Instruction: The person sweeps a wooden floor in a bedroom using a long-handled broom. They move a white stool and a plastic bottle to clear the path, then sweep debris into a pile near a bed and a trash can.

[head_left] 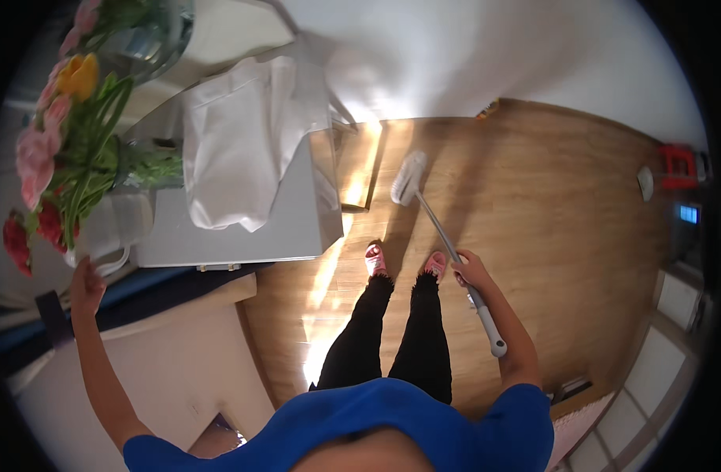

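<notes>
From where I sit, the biggest thing to mind is the wooden floor (534,228): bright sun streaks cross it, and in that glare I could misjudge where the mop ends. The grey table (297,232) comes next, and a wide swing to the left might strike its near corner. The long-handled mop (443,234) slants across the floor ahead of the feet, its fluffy white head (408,177) near a wooden panel (363,161) beside the table; I can't tell whether the head presses on the boards or hovers, and shoving it left could jam it there. On the tabletop lies a white cloth (234,141), close enough to the edge that a snag could drag it off. The flowers (85,165) crowd the far left, where a careless reach might tip them. By them is a white pitcher (116,224), which a bump could topple. The pink slippers (375,259) are near the mop's path if it is pulled straight back. Smallest are the hands: the right hand (472,270) is wrapped round the shaft alone, so a sideways load could twist it; the left hand (87,289) is just beside the pitcher, fingers bent, and I can't tell whether it grips anything.
</notes>
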`<action>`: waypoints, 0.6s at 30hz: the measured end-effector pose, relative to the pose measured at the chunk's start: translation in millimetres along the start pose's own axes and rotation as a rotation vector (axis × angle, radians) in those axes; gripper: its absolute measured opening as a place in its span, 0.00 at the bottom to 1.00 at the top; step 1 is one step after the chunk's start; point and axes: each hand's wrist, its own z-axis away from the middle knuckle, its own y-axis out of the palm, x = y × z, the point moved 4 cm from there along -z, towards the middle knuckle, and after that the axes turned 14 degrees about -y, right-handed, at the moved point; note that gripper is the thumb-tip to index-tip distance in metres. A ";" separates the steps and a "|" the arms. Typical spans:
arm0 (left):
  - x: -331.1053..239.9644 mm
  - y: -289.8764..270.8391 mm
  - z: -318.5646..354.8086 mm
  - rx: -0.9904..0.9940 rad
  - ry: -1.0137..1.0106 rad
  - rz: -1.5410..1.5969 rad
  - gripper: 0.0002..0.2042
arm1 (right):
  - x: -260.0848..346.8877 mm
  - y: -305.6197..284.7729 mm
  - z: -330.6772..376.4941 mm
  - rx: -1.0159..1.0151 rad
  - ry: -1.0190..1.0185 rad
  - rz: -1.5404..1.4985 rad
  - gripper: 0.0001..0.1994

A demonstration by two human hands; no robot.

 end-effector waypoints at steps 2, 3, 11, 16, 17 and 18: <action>6.2 20.5 -7.8 0.021 0.062 -0.065 0.05 | -6.9 -5.4 -12.3 -0.033 -0.034 -0.119 0.18; 12.4 28.4 -9.6 0.045 0.098 -0.122 0.07 | -17.9 -8.4 -26.0 -0.033 -0.066 -0.091 0.18; 269.3 36.7 58.8 -0.189 -0.041 -0.062 0.04 | -26.6 37.3 -149.0 0.230 -0.098 -0.070 0.19; 407.2 189.8 157.5 0.144 -0.523 -0.448 0.09 | -42.5 16.5 -187.5 0.112 0.048 -0.254 0.15; 420.9 204.7 164.5 0.180 -0.556 -0.488 0.08 | -41.8 3.7 -181.7 0.104 0.012 -0.272 0.17; 434.4 224.8 166.8 0.207 -0.601 -0.472 0.06 | -42.8 -16.2 -171.0 0.091 -0.021 -0.292 0.19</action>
